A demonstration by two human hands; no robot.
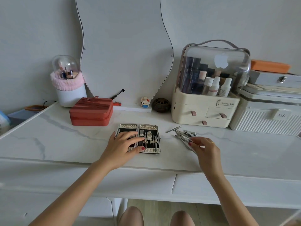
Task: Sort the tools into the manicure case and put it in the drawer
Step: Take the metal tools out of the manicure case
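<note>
At the bottom of the frame the person's knees are showing under the white desk [65,144], and two closed drawer fronts are running along its near edge, the right-hand drawer [228,186] sitting just below the right arm. Moving up to the middle of the frame, the left hand [125,142] is lying flat with fingers spread and fairly straight over the left half of the open manicure case [146,128], apparently steadying it. The case is lying open on the desk at the centre of the frame, and its right half is already holding several tools in their loops (the left half is mostly hidden by the hand, so its contents cannot be told). To the right of centre, the right hand [203,148] is reaching with curled fingertips into the pile of loose tools [184,136] and seems to be pinching one long steel piece, though the exact grip is hard to make out. The sorting step looks to be in hand and roughly half done. The next move likely calls for lifting that one piece free without dragging its neighbours, then sliding it under an empty loop. Farther back, a red zip box [91,111] is sitting at left of centre, a cream cosmetics organiser [203,110] at right, and a wavy mirror [123,51] is leaning against the wall in the upper middle.
</note>
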